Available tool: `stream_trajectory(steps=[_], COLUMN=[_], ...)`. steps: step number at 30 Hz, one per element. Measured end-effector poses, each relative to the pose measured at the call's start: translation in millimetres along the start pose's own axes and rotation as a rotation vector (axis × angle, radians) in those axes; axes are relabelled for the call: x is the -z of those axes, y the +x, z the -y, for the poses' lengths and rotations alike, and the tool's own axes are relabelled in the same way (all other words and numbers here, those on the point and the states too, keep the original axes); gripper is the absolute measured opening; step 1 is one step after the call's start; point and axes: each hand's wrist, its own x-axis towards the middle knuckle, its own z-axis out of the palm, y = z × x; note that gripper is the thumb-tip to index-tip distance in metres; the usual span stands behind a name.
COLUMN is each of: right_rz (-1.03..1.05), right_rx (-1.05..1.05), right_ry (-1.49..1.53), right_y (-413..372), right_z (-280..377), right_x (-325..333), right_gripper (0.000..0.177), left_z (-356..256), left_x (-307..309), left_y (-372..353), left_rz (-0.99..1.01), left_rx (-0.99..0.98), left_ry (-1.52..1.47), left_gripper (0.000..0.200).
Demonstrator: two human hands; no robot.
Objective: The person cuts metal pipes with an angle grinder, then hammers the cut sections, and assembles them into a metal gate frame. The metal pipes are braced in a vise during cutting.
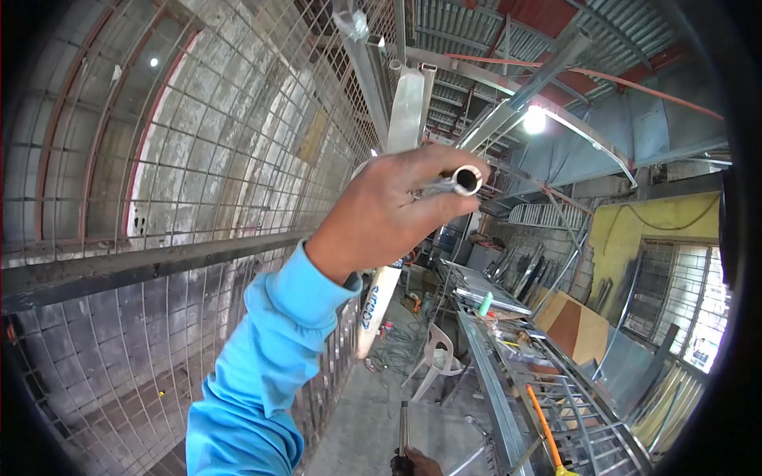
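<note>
My left hand (389, 194), in a light blue sleeve, is raised in the middle of the view. Its fingers close around a metal pipe (468, 181), whose round open end faces me. The rest of that pipe is hidden behind the hand. Low at the bottom edge, my right hand (425, 462) shows only in part, closed on a slim metal rod (404, 424) that stands roughly upright. Just behind my left hand, long metal profiles (407, 107) rise toward the roof. Below the wrist is a pale post (379, 309) with blue writing.
A wire mesh wall (182, 159) runs along the left, with a dark rail (159, 270). To the right stand a metal frame bench (496, 389), an orange-handled tool (544, 424) and a green bottle (485, 303). A white plastic chair (436, 357) is on the concrete floor.
</note>
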Motion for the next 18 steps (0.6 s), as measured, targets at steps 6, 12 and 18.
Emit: stream_trajectory(steps=[6, 12, 18], right_rz=[0.064, 0.086, 0.187], right_rx=[-0.011, -0.121, 0.031], right_ry=[-0.345, -0.167, -0.292], right_y=[-6.8, 17.0, 5.4], right_z=[2.4, -10.1, -8.9], right_x=[-5.1, 14.1, 10.7], right_gripper=[0.040, 0.040, 0.038], left_z=[-8.8, -13.7, -25.0], left_x=[7.0, 5.8, 6.3], left_y=[-11.5, -12.2, -6.7], left_rz=[0.041, 0.037, 0.048], left_rx=[0.092, 0.137, 0.175], left_ry=[-0.060, -0.030, 0.050], left_gripper=[0.035, 0.031, 0.030])
